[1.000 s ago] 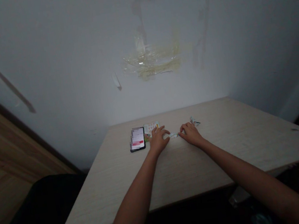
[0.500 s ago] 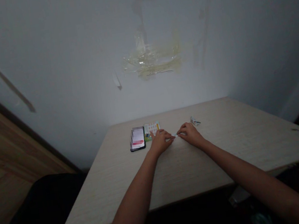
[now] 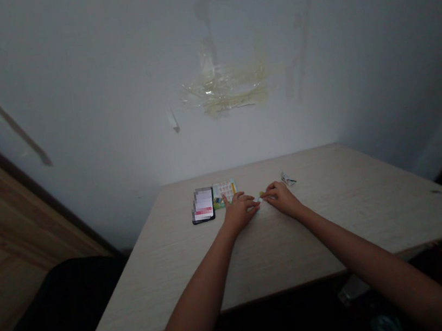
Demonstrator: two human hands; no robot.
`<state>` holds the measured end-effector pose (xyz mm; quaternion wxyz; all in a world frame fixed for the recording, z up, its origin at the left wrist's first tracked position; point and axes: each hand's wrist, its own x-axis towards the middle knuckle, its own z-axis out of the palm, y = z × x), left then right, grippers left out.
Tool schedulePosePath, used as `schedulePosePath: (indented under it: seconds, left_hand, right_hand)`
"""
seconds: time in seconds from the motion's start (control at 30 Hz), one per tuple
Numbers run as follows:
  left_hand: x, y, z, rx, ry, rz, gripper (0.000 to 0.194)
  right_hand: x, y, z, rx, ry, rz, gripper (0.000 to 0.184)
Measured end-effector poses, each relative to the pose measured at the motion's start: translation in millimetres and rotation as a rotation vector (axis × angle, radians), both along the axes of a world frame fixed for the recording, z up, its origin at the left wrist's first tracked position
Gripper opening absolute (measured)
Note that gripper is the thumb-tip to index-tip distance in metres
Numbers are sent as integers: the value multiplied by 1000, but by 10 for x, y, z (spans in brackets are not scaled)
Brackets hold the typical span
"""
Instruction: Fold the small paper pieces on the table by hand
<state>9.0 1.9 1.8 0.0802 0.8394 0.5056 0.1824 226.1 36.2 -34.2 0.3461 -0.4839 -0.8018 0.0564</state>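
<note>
Between my fingertips, low over the tabletop, is a small piece of paper (image 3: 259, 197), whitish with a yellow part at its right. My left hand (image 3: 240, 210) pinches its left side, fingers closed toward the thumb. From the right, my right hand (image 3: 281, 197) pinches the yellow end. The piece is too small to make out its exact kind. A printed card or leaflet (image 3: 224, 188) with rows of small pictures lies just behind my left hand, which partly covers it. Next to that lies a smartphone (image 3: 203, 205) with its screen lit.
A crumpled bit of printed paper (image 3: 287, 179) lies behind my right hand. The pale wooden table (image 3: 274, 251) meets a wall (image 3: 122, 102) with old tape (image 3: 230, 90) on it. A dark chair-like shape (image 3: 76, 306) stands at the left.
Yellow now shows on the small piece by my right fingertips. My left fingers have shifted slightly; both hands stay in nearly the same place.
</note>
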Motion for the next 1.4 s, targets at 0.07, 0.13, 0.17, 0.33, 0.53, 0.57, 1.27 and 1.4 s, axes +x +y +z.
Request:
schedulePosePath:
  seconds: [0.07, 0.13, 0.17, 0.33, 0.53, 0.57, 1.27, 1.4]
  left_hand:
    - [29, -20, 6, 23, -8, 19, 20]
    - [58, -34, 6, 39, -17, 39, 21]
    - [70, -40, 6, 47, -18, 47, 21]
    - [102, -52, 10, 61, -10, 69, 21]
    - [104, -50, 13, 57, -5, 68, 22]
    - [105, -49, 11, 52, -7, 70, 22]
    - [120, -73, 18, 59, 11, 88, 22]
    - [129, -76, 25, 63, 19, 90, 22]
  right_hand:
    - [5, -6, 1, 15, 5, 20, 17]
    - [10, -22, 6, 28, 5, 34, 16]
    - [12, -32, 10, 31, 3, 41, 16]
    - [18, -70, 25, 48, 2, 72, 16]
    - [5, -91, 38, 67, -15, 96, 16]
    - [2, -93, 40, 67, -21, 94, 16]
    - [16, -26, -20, 21, 0, 31, 18]
    - [15, -31, -20, 27, -18, 33, 17]
